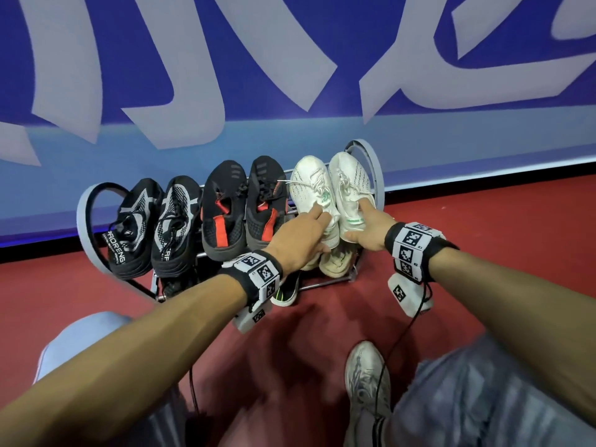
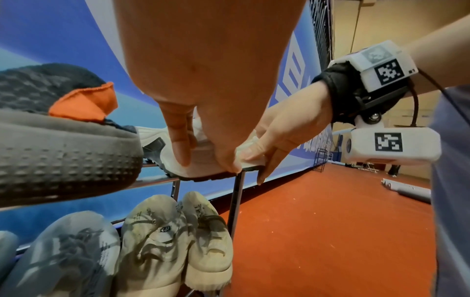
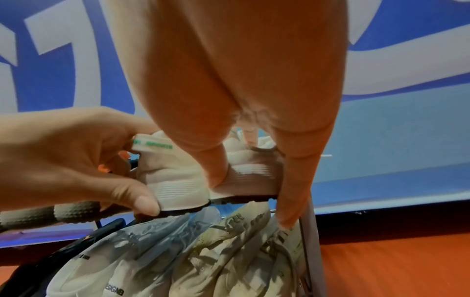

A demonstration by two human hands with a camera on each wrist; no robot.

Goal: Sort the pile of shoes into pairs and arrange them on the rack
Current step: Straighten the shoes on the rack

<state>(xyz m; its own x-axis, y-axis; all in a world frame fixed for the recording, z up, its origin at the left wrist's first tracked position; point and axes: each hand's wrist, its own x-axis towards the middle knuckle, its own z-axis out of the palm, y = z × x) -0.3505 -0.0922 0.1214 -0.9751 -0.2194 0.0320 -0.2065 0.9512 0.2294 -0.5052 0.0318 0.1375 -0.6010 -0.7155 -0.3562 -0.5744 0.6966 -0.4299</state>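
A grey metal rack (image 1: 84, 221) stands against the blue wall. Its top shelf holds a black-and-grey pair (image 1: 154, 221), a black-and-red pair (image 1: 245, 208) and, at the right end, two white sneakers side by side. My left hand (image 1: 317, 221) pinches the heel of the left white sneaker (image 1: 311, 185), with a finger on the green-lettered heel tab (image 3: 152, 143) and the thumb at the sole. My right hand (image 1: 364, 217) grips the heel of the right white sneaker (image 1: 350, 179), thumb on one side and fingers on the other (image 3: 292, 180). Both heels rest on the shelf's front rail.
On the lower shelf sit a cream pair (image 2: 178, 241), a grey shoe (image 2: 71, 251) and a shoe with a green-trimmed sole (image 1: 285, 293). The rack's right end post (image 3: 311, 241) is close to my right fingers. Red floor (image 1: 483, 221) lies around; my silver sneaker (image 1: 367, 382) stands below.
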